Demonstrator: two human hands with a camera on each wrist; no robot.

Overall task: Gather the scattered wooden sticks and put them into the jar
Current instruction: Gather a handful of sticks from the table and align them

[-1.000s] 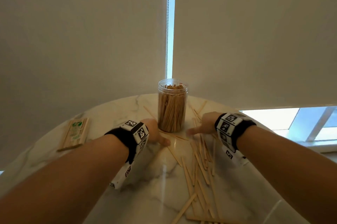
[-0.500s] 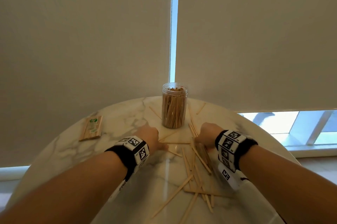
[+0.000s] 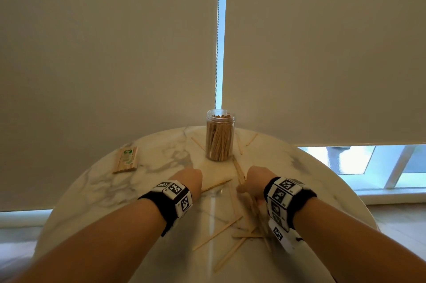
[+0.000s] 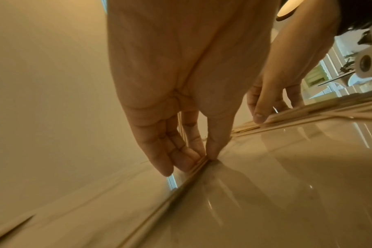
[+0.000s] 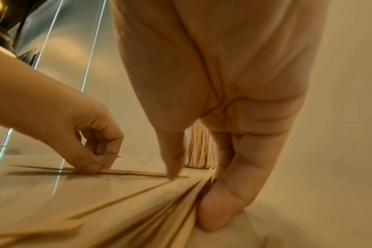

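A clear jar (image 3: 220,135) packed with upright wooden sticks stands at the far side of the round marble table (image 3: 110,190). Loose sticks (image 3: 216,234) lie scattered in front of it, mostly between and below my hands. My left hand (image 3: 189,176) is down on the table, and its thumb and fingers pinch a few thin sticks (image 4: 199,165) together. My right hand (image 3: 252,181) curls round the ends of a fanned bundle of sticks (image 5: 159,209) on the table, with its thumb tip pressed beside them. The jar shows behind my right hand (image 5: 199,147).
A flat packet of sticks (image 3: 126,159) lies at the table's left. Roller blinds hang right behind the table, with a window strip at lower right. The table's rounded edge curves close on both sides.
Both hands have drawn back from the jar toward me. The sticks under my right hand are bunched tighter. My left hand now pinches sticks, and the view has tilted up.
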